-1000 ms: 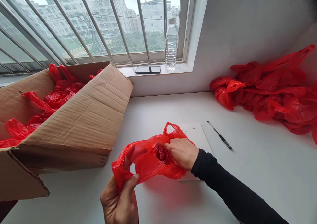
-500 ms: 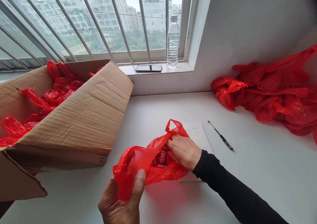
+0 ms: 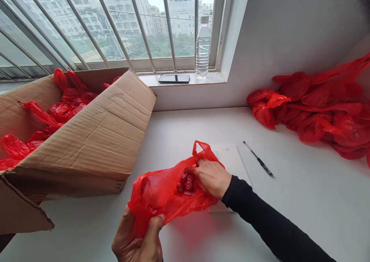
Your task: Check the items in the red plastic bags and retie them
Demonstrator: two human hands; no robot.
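A red plastic bag [image 3: 162, 188] is stretched between my two hands above the white table. My left hand [image 3: 141, 239] grips its near left end, thumb on top. At the mouth of the bag, my right hand [image 3: 212, 177] holds the rim on the right side; its index finger points across the opening, and its other fingertips are partly hidden by plastic. Inside lie small dark red items with a pale chain-like pattern [image 3: 188, 183], whose kind I cannot make out. One handle loop stands up beyond my right hand.
A cardboard box [image 3: 95, 138] with several red bags stands at left. More red bags [image 3: 323, 107] are heaped at right. A pen [image 3: 258, 159] and paper [image 3: 231, 158] lie on the table. A phone [image 3: 174, 78] and water bottle [image 3: 202, 48] are on the windowsill.
My left hand has shifted slightly left and down, spreading the bag. The bag's mouth is wider, and my right index finger has extended over the opening.
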